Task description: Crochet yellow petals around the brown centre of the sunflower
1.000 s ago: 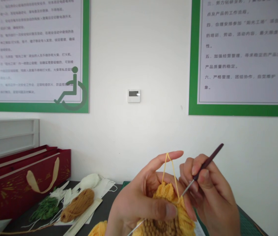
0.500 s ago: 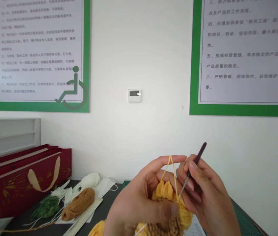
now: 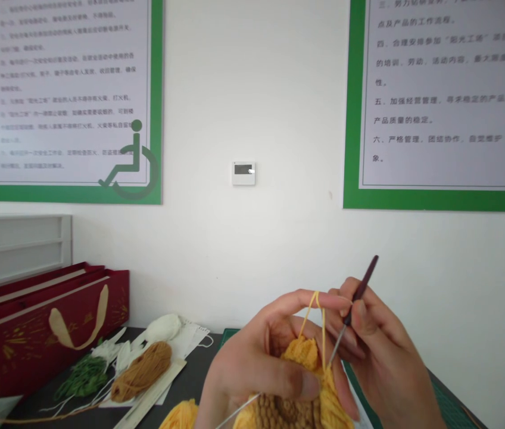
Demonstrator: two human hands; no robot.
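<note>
My left hand grips a crocheted piece with a brown centre and yellow petal-like edges, thumb pressed across its front. A strand of yellow yarn loops over my raised left index finger and runs down to the stitches. In my right hand is a crochet hook with a dark purple handle, pinched between thumb and fingers. Its metal shaft slants down to the yellow edge, where the tip is hard to make out. A thin pale rod or strand sticks out below my left hand.
On the dark table at left lie a brown yarn skein, green yarn, white yarn and a flat strip. Red gift bags stand behind them. A yellow yarn ball sits by my left wrist; a green mat is at right.
Both hands have shifted slightly right, and the crocheted piece has tilted to show more of its brown centre. My left index finger has dipped a little, the yarn still looped over it.
</note>
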